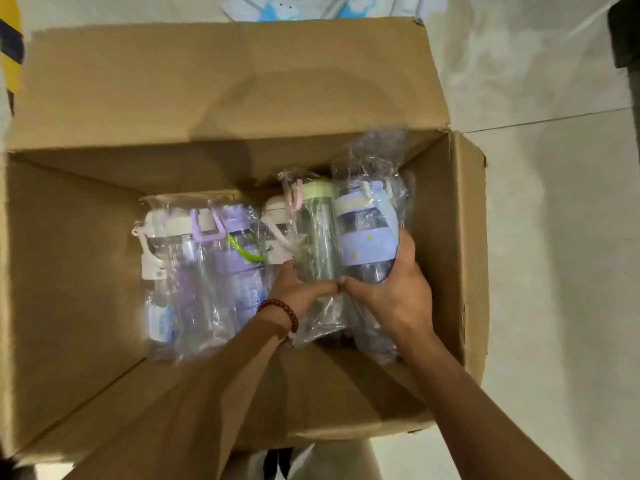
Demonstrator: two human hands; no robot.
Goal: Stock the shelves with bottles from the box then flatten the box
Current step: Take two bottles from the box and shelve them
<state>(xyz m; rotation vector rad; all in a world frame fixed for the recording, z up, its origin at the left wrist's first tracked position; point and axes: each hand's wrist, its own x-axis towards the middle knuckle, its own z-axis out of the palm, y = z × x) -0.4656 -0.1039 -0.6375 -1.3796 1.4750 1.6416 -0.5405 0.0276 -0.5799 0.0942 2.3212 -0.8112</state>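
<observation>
An open cardboard box stands on the floor below me, its flaps spread. Several plastic-wrapped water bottles lie inside. My left hand, with a red bead bracelet at the wrist, grips a clear green-lidded bottle near its lower part. My right hand holds a purple-banded bottle from the right side. Both bottles are side by side and raised above the others. A white-lidded bottle lies just left of them. Two more wrapped bottles, one with a purple handle, lie at the left.
The far flap of the box stands open toward the back. Pale tiled floor surrounds the box on the right. Blue and white packaged goods lie beyond the far flap. A dark object sits at the top right.
</observation>
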